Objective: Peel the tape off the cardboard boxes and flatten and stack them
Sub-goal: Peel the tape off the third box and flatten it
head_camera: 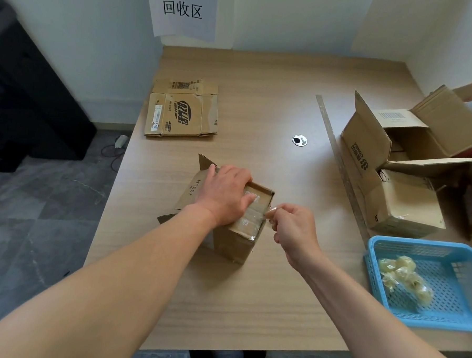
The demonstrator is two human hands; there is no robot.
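Box [222,205] mid-tabletop: left hand [226,194] presses flat on top; right hand [292,231] pinches tape [270,215] at its right edge.

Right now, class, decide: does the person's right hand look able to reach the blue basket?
Probably yes: the right hand, pinching the tape, has only bare table between it and the blue basket on that side.

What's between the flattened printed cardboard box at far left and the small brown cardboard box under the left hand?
Nothing: bare wooden tabletop separates the flattened printed box from the small brown box in the head view.
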